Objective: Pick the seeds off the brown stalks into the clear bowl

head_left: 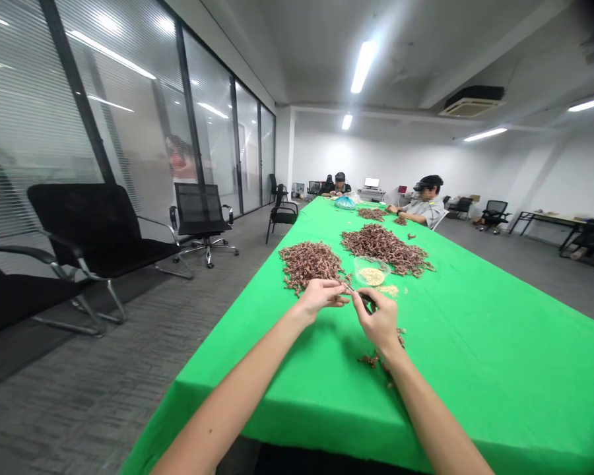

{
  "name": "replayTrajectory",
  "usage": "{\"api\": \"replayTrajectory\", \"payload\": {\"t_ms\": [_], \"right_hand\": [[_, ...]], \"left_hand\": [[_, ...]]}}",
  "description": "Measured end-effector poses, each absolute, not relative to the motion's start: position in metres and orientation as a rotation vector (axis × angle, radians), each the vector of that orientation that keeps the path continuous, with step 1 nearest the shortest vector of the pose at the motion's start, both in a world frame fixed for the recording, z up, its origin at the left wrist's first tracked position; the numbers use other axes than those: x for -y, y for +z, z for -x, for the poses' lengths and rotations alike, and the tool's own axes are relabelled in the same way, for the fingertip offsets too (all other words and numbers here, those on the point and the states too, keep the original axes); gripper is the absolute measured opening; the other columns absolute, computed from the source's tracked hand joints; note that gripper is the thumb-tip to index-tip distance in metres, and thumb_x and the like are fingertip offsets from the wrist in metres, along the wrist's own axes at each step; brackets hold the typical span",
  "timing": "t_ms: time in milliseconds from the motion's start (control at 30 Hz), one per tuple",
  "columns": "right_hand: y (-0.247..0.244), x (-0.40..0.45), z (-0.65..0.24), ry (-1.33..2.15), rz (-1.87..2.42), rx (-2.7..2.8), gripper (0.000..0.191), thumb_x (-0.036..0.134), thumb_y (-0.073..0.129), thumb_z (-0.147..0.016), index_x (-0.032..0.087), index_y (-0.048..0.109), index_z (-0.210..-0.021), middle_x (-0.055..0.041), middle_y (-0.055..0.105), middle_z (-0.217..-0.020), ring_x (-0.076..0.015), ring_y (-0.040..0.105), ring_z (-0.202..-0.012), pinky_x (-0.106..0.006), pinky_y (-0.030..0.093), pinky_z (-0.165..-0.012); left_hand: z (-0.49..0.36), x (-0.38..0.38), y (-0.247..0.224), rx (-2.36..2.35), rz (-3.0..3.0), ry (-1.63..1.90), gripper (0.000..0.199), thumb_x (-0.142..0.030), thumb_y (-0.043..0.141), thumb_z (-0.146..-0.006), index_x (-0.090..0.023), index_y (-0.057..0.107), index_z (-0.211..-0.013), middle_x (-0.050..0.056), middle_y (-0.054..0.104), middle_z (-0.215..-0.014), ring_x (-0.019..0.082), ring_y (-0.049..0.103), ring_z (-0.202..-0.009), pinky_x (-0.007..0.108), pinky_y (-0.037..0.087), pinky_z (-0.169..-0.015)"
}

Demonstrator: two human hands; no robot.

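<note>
My left hand (321, 295) and my right hand (379, 320) pinch a small dried brown pod (357, 295) between their fingertips, above the green tablecloth (475, 369). Just beyond my left hand lies a heap of similar brown pods (309, 264). A clear plastic bowl (371, 272) holding pale seeds sits just beyond my right hand. A larger pod heap (383, 249) lies behind it, and loose pale bits (389, 290) sit beside the bowl. Several broken pieces (371, 361) lie below my right hand.
A third heap (371, 214) lies farther along the table, near a blue bag (345, 202). A seated person (426, 201) works at the table's right side, and another person (339, 185) sits beyond its far end. Black chairs (99, 231) stand to the left by a glass wall (129, 99).
</note>
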State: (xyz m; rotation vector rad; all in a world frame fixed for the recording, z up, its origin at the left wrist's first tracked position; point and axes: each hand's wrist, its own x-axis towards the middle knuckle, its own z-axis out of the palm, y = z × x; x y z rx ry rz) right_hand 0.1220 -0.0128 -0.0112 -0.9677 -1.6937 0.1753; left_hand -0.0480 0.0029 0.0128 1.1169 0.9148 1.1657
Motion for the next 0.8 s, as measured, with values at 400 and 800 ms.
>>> {"api": "replayTrajectory", "payload": {"t_ms": [400, 800], "right_hand": [[-0.0140, 0.0100, -0.1280, 0.094, 1.007, 1.658, 0.025, 0.040, 0.058, -0.089, 0.017, 0.069, -0.085, -0.0037, 0.069, -0.074, -0.0133, 0.055, -0.058, -0.026, 0.042, -0.060], [-0.0116, 0.0110, -0.1315, 0.116, 1.013, 1.623, 0.026, 0.040, 0.059, -0.089, 0.017, 0.068, -0.083, -0.0020, 0.066, -0.069, -0.0125, 0.053, -0.057, -0.025, 0.040, -0.059]], "left_hand": [[0.0450, -0.0004, 0.0152, -0.880, -1.125, 1.248, 0.051, -0.031, 0.091, -0.059, -0.008, 0.064, -0.095, 0.017, 0.073, -0.098, 0.021, 0.074, -0.075, 0.031, 0.059, -0.075], [0.0409, 0.0021, 0.0182, -0.802, -1.398, 1.347, 0.050, -0.036, 0.092, -0.054, -0.009, 0.065, -0.087, 0.010, 0.073, -0.085, 0.019, 0.071, -0.067, 0.028, 0.056, -0.063]]}}
